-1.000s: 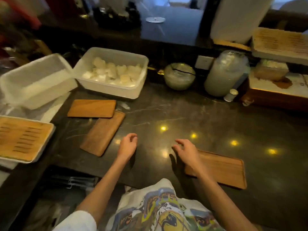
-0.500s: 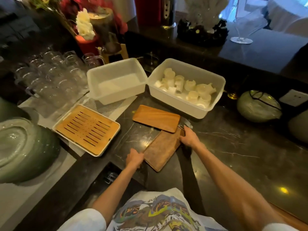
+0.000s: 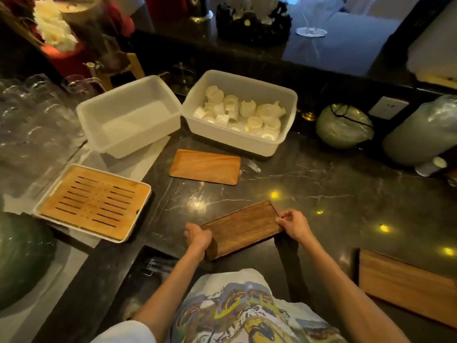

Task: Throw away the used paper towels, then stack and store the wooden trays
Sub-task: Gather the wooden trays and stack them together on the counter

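Hands: left hand (image 3: 197, 237) and right hand (image 3: 293, 225) clamped on opposite ends of dark wooden tray (image 3: 241, 229), held low over worktop (image 3: 321, 184); second tray (image 3: 205, 167) lay beyond them, third tray (image 3: 405, 283) to their right; risk judged: fingertip grip slipping, tray dropping

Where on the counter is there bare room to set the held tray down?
Bare counter lies right of the flat wooden tray, ahead of the right hand. Crowded at left: slatted tray, two white bins.

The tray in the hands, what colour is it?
Dark brown wood tray, seen in the head view, darker than the orange-brown one.
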Tool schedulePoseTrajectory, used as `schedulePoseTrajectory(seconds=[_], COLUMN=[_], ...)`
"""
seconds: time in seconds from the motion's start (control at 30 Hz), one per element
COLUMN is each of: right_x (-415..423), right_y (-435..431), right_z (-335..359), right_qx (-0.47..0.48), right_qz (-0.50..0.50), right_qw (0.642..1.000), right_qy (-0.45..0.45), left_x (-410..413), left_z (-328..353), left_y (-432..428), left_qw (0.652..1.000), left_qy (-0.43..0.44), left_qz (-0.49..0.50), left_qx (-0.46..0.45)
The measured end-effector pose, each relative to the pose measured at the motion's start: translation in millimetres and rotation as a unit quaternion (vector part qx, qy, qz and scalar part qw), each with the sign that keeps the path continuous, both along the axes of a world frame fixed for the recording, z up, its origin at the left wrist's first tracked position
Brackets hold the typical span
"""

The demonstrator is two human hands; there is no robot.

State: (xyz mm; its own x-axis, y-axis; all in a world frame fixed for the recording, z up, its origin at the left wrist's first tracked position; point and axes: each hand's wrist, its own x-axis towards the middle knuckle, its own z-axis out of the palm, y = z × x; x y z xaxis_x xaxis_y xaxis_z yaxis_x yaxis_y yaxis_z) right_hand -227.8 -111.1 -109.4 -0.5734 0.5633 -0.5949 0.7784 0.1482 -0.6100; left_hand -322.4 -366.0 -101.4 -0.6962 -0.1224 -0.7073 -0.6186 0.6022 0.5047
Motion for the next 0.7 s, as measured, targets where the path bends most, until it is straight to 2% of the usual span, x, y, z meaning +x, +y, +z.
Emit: schedulePoseTrajectory(seconds=[0.2,0.37,0.57,0.7], right_x=[117.3,208.8,312.9,357.6], right_y=[32.5,80.6,152.9,184.2], right_z=[8.0,25.7,27.7,18.8], right_qx=[-0.063,-0.052,0.017,0.059], right_qz=[-0.166,-0.257,-0.327,-0.334], right_qw=[0.981,0.958,0.941,0.94], right_qy=[0.084,0.116,0.085,0.048], left_x=[33.3,84.0,168.1,210.3], left_z=[7.5,9.0,6.4,-1.1], left_y=[57.4,141.3,246.9,293.2], left_qw=[0.994,0.985,0.96,0.946], left_qy=[0.041,0.044,0.117,0.136], left_qz=[-0.004,-0.096,-0.224,-0.274], left_qx=[0.1,0.138,0.124,0.109])
